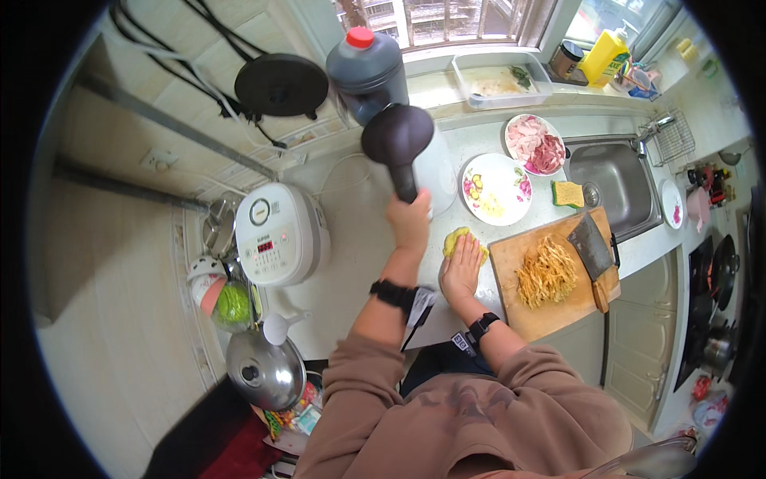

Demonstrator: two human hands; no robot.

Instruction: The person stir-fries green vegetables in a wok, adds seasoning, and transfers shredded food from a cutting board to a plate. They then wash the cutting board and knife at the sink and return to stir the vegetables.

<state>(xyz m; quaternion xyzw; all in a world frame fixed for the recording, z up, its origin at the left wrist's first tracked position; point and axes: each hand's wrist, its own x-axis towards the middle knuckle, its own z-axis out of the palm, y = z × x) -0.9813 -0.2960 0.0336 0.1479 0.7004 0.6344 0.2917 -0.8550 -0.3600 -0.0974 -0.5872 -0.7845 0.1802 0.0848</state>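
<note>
My left hand (410,223) grips the handle of a dark kettle (397,136), seen from above over the counter. My right hand (462,266) lies flat on a crumpled yellow cloth (456,238), pressing it on the white countertop (353,257). To the right is a wooden cutting board (514,320) with a heap of shredded yellow-brown food (546,272) and a cleaver (590,246). Behind the cloth stands a floral plate (504,209) with small sliced and chopped pieces. A translucent container (441,179) is partly hidden by the kettle.
A white rice cooker (281,233) stands left, near a steel lid (266,371). A plate of sliced raw meat (535,143), a sponge (567,194) and a steel sink (622,179) are at right. Behind are a large jug (366,72) and a plastic tray (502,81).
</note>
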